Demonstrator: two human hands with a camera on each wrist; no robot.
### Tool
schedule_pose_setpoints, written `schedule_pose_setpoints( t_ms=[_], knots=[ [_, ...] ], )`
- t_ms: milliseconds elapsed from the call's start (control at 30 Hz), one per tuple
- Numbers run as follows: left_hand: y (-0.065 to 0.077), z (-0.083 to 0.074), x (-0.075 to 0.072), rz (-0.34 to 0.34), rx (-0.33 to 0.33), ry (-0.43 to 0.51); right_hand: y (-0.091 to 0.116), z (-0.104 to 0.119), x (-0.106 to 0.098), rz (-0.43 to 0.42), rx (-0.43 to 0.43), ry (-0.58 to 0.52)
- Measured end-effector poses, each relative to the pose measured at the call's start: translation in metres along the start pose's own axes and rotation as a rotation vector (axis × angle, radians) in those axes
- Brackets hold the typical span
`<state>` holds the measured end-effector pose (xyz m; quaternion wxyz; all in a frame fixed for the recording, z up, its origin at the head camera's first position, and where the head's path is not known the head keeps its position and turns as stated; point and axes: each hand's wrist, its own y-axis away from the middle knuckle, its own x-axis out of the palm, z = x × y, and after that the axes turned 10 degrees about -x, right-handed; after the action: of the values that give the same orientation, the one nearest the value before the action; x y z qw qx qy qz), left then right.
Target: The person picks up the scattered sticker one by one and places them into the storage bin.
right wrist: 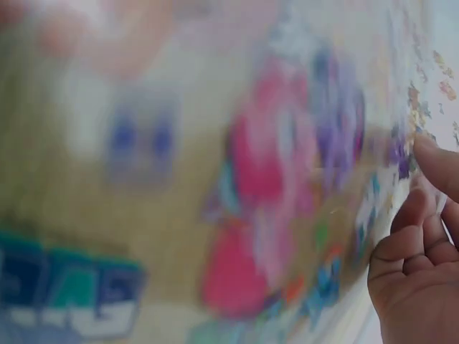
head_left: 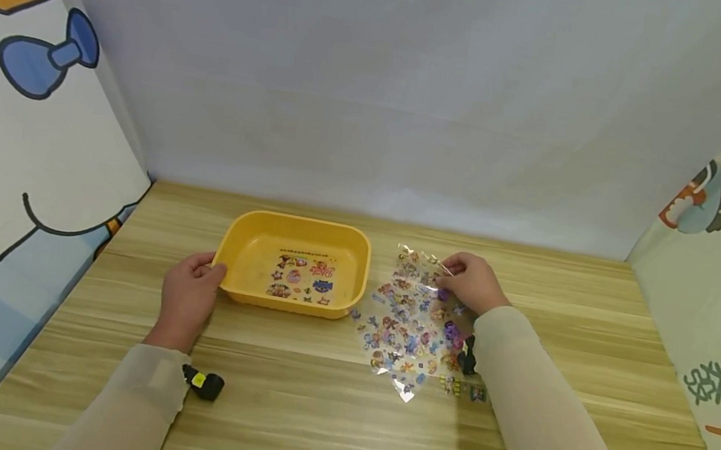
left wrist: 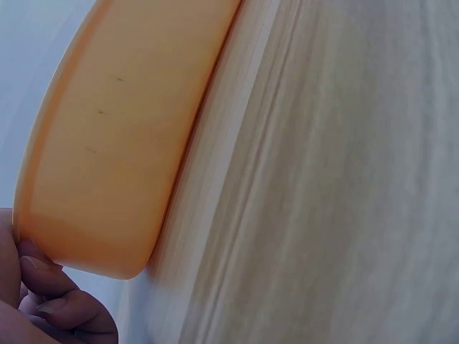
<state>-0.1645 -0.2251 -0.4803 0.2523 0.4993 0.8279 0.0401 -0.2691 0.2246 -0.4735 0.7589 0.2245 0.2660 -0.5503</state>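
Note:
My left hand (head_left: 188, 298) grips the near left corner of a yellow plastic basin (head_left: 290, 306), thumb over the rim. In the left wrist view the curled fingers (left wrist: 75, 312) lie under the basin's corner. To the right of the basin, my right hand (head_left: 476, 284) pinches the upper right edge of a clear sticker sheet (head_left: 397, 335) printed with small colourful cartoon figures. The sheet's top part is lifted and glossy. The right wrist view shows the sheet close up and blurred, with thumb and fingers (right wrist: 409, 247) at its edge.
Inside the basin, flat cartoon stickers (head_left: 319, 285) cover part of the floor. More printed figures (head_left: 451, 385) show beside my right sleeve. The wood-grain table (head_left: 310, 414) ends at a pale backdrop (head_left: 382, 107), with cartoon-printed sheets (head_left: 71, 159) at both sides.

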Motion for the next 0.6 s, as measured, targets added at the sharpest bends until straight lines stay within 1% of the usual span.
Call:
schedule_pose_setpoints(
  t_ms=[167, 367, 600],
  knots=[
    [-0.0006, 0.0009, 0.0, 0.004, 0.002, 0.005, 0.001, 0.0016, -0.0013, 0.008, 0.019, -0.036],
    [-0.0015, 0.0012, -0.0001, 0.004, 0.003, 0.005, 0.0008, 0.0008, -0.0049, 0.035, 0.03, -0.111],
    [-0.0013, 0.001, -0.0004, 0.008, 0.006, 0.004, 0.0023, 0.0042, -0.0101, 0.039, 0.022, -0.095]
  ],
)
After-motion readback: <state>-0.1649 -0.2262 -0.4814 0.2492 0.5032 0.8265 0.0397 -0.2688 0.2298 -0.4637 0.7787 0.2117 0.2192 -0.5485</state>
